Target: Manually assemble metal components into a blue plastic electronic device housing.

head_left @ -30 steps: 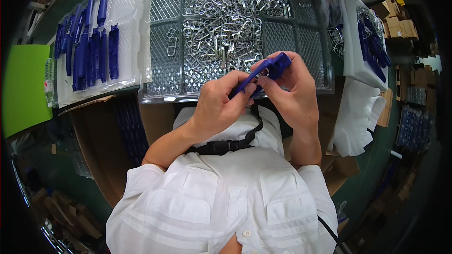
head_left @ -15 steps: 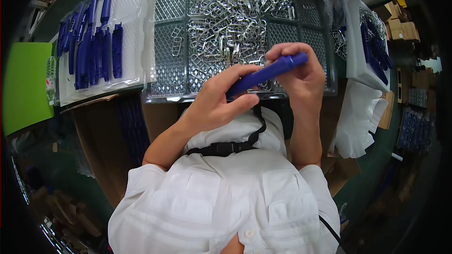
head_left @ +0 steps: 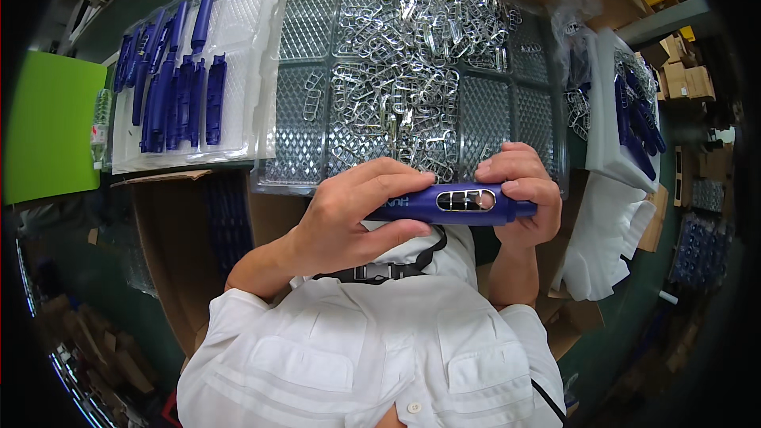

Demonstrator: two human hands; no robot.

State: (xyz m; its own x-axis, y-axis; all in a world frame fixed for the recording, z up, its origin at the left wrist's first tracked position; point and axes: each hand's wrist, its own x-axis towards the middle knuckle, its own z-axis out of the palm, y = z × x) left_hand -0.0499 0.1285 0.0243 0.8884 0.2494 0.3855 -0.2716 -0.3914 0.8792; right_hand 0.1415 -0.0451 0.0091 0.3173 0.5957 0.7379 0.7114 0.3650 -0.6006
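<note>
Partly covered blue tube (head_left: pixel 455 217) — metal frames (head_left: pixel 400 103) beyond, shells (head_left: pixel 160 107) leftward

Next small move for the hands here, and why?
Probably press a right-hand fingertip lightly along the metal frame to check its seating: it shows on the upward side of the blue casing, the left hand grips the other end, and this view can't settle whether it sits flush.

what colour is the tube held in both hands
Deep blue; the tube shows best in the head view.
</note>
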